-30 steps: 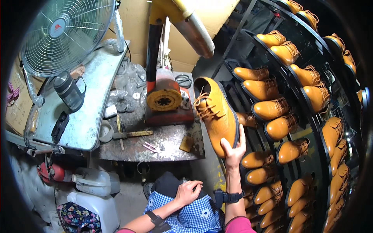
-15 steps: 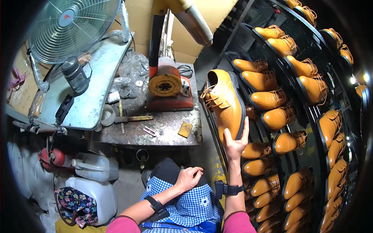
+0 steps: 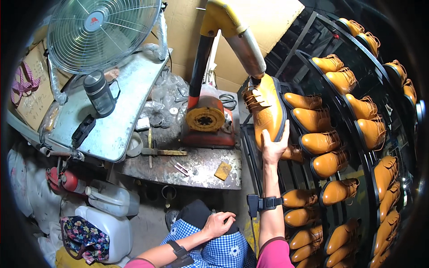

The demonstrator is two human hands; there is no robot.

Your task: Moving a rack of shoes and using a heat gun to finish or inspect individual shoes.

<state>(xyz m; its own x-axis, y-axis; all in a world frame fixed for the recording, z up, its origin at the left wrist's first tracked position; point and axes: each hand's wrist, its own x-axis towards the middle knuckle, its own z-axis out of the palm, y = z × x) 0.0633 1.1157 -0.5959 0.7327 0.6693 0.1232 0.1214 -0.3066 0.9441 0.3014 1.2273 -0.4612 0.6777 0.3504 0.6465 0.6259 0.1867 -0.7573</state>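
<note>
My right hand (image 3: 276, 146) grips a tan lace-up leather shoe (image 3: 267, 109) around its toe, thumb on the upper and fingers along the dark sole. The shoe points toe toward me, and its heel end meets the lower tip of a slanted metal tube (image 3: 246, 56). Whether the tip sits inside the shoe's opening cannot be made out. That tube hangs from a yellow elbow on a red machine stand (image 3: 208, 139). My left hand (image 3: 220, 224) rests on my knee over a blue checked apron (image 3: 223, 248), fingers loosely bent, holding nothing.
A rack (image 3: 308, 27) with several rows of tan shoes stands close on the right. The metal worktable (image 3: 201, 156) carries a hammer (image 3: 164, 152), tweezers (image 3: 181, 168) and a yellowish block (image 3: 223, 170). At left are a fan (image 3: 100, 33), a flask (image 3: 99, 96) and plastic jugs (image 3: 111, 196).
My right hand has brought the shoe up to the tube's tip; before, they were apart. My left hand stays on the knee. The whole view has shifted slightly.
</note>
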